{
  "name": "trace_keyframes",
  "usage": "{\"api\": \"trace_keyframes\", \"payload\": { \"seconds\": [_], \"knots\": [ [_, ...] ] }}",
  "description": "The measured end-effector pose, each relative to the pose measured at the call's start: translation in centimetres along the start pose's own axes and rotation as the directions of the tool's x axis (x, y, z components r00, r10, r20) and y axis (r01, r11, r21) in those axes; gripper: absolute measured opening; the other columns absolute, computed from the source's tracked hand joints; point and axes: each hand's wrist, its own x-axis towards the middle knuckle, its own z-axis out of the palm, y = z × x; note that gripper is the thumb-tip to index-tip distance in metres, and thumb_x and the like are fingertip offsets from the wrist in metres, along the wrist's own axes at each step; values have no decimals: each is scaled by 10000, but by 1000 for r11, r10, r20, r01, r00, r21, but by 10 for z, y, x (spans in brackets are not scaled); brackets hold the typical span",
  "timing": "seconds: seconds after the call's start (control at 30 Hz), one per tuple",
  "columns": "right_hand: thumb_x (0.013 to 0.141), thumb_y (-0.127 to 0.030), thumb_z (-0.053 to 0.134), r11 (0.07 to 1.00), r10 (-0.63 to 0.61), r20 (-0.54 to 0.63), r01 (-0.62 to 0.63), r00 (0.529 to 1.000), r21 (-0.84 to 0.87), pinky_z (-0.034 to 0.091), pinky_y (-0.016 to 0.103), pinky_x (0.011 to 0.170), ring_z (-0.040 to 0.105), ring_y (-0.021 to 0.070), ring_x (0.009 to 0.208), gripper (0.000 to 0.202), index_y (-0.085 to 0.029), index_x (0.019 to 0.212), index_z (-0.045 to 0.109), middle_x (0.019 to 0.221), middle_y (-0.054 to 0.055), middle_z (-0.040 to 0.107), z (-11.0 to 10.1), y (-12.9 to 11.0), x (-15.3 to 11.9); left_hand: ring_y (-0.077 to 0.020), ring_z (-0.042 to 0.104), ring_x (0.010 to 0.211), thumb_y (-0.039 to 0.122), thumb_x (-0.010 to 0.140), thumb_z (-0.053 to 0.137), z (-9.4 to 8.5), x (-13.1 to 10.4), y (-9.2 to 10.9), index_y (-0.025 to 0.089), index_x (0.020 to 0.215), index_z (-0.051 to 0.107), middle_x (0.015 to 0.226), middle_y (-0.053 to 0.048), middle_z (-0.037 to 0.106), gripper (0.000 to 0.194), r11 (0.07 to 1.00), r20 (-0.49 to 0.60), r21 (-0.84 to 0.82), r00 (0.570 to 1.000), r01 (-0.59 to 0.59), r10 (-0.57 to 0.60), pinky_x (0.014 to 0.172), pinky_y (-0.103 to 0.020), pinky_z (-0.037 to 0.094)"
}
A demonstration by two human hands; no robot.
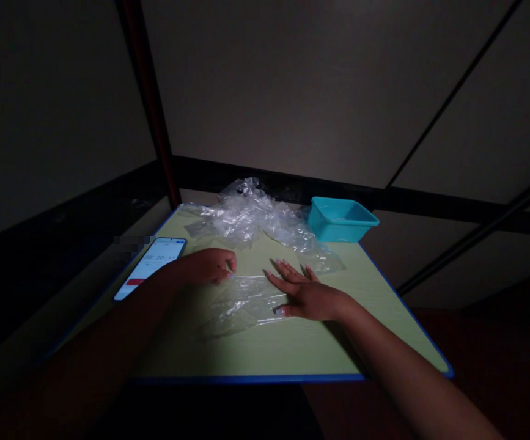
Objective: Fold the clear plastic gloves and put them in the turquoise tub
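A clear plastic bag [241,304] lies spread on the table in front of me. My left hand [209,264] is closed, its thumb and forefinger pinching the bag's far left corner. Flat on the bag's right part rests my right hand [304,294], its fingers stretched out and apart. Behind both hands is a loose heap of crumpled clear plastic bags [255,214].
The light green table [265,360] has a blue edge. A turquoise plastic basket [340,229] stands at the back right corner. At the left edge lies a phone [154,266] with a running timer, partly behind my left forearm. Wall panels rise behind the table.
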Motion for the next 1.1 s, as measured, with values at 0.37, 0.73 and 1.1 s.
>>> {"api": "trace_keyframes", "payload": {
  "seconds": [0.37,0.73,1.1],
  "knots": [
    [873,-541,487,1000,-10,13,10,1000,-8,-19,619,1076,-87,255,1431,810,-265,1499,51,1543,86,-124,3,3,3,-243,401,1291,410,884,448,36,3,32,167,1303,439,1370,-124,481,485,888,-360,365,837,-280,412,1068,-401,300],
    [817,-628,507,1000,11,-17,-11,1000,-11,-50,615,1077,-45,277,1435,917,-232,1501,41,1544,103,-99,3,5,4,-244,135,1435,581,916,332,72,4,28,186,1501,142,1546,-125,130,731,724,20,651,959,-227,283,1132,-521,23],
    [821,-729,366,981,181,-153,-188,972,-38,-93,638,1058,-46,300,1432,975,-130,1499,2,1542,133,-62,-5,24,-1,-249,138,1434,616,893,343,67,1,37,169,1500,141,1545,-124,111,780,761,30,618,973,-199,230,1127,-546,48]
  ]
}}
